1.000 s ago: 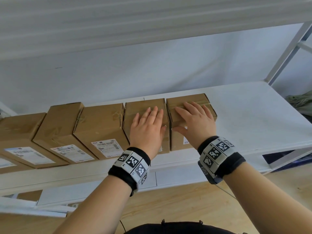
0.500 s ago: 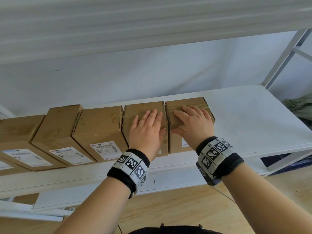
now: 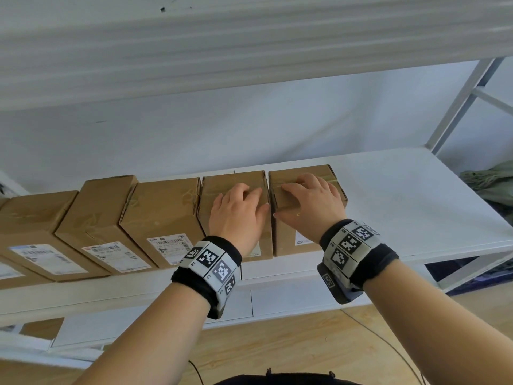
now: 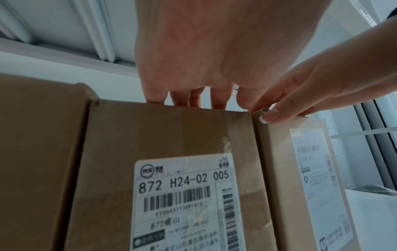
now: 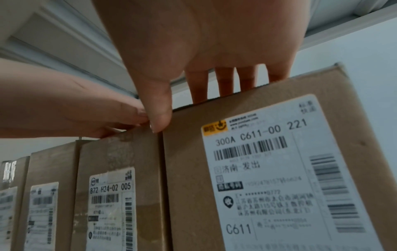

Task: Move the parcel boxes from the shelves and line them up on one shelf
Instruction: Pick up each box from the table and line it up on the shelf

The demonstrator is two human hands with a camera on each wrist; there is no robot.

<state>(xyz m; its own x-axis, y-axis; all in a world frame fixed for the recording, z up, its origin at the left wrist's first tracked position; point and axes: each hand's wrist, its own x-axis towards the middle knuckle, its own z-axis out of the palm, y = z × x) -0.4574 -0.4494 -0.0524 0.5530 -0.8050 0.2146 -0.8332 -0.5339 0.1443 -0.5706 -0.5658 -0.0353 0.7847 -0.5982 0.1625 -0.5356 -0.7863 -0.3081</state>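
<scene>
Several brown parcel boxes stand side by side in a row on the white shelf, shipping labels facing me. My left hand rests on top of the second box from the right, fingers bent, seen from below in the left wrist view above that box's front. My right hand rests on the rightmost box, fingers bent over its top and thumb at the front edge by the seam. The two boxes touch. Neither is lifted.
Three more boxes continue the row leftward. The shelf right of the row is bare up to a slanted metal post. Another shelf hangs low overhead. A green cloth lies at far right. Wooden floor below.
Both hands' fingers have gone from lying flat on the box tops to bent. The rightmost box has squared up against its neighbour.
</scene>
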